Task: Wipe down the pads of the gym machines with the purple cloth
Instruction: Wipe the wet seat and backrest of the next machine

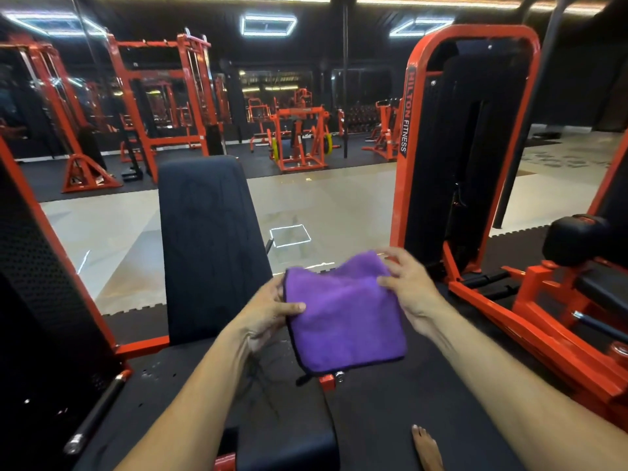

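The purple cloth (345, 314) is folded into a thick square with a dark stitched edge, held up in front of the chest above the black seat pad (285, 419). The left hand (268, 314) pinches its left edge, thumb on top; the right hand (407, 287) grips the upper right corner. The cloth hides part of the seat's red bracket. The upright back pad (210, 239) stands just beyond, an orange weight-stack frame (404, 147) to the right, a bare foot (426, 448) on the floor below
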Tool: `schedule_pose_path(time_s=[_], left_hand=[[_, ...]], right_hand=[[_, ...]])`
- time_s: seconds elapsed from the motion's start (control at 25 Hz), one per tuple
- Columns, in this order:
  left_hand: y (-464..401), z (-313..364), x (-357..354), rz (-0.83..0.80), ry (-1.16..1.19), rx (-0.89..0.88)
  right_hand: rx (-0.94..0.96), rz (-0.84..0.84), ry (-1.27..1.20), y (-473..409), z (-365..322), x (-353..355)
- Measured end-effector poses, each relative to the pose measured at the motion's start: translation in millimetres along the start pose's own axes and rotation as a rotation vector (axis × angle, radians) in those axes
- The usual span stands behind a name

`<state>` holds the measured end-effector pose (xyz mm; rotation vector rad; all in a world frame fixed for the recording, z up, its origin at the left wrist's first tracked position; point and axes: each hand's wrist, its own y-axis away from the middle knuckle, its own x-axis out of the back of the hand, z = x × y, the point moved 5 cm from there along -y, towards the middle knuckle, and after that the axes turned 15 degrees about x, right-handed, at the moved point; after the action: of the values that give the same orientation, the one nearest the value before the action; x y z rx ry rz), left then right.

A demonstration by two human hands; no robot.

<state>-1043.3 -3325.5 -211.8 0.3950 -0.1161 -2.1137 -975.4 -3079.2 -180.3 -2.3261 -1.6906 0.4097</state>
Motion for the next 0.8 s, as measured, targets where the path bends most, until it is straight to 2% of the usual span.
schedule_pose_path(time_s=[0.08,0.16,0.28,0.4,0.48,0.56,0.68,0.8], left_hand=[[9.9,26.9,5.9,-0.022,0.097,-0.22],[18.3,41.7,13.5,0.057,0.053,-0.33],[26.3,32.3,12.6,0.201,-0.194,-0.332],[31.7,15.7,7.9,0.199,-0.515,-0.332],[31.7,5.3,11.9,0.147,-0.686,-0.287],[29.3,-13.2,17.8,0.08,-0.756,-0.159],[28.6,-65.4,24.4,0.008,-0.682,0.021],[28.2,-128.4,36.8,0.071,-0.595,0.169]], right_hand=[[0.182,0.021,-0.212,2.0,-29.3,-0.6],[0.272,-0.006,-0.242,12.3,-37.1,-1.3],[0.232,0.013,-0.129,29.8,-21.0,-1.7],[0.207,0.009,0.022,32.1,-7.3,5.3],[0.093,-0.14,0.187,36.2,11.2,6.9],[-0.128,-0.245,0.236,50.9,41.9,8.9],[-0.482,-0.095,0.002,92.8,87.8,0.8],[-0.685,0.055,-0.258,131.0,119.5,-18.5]])
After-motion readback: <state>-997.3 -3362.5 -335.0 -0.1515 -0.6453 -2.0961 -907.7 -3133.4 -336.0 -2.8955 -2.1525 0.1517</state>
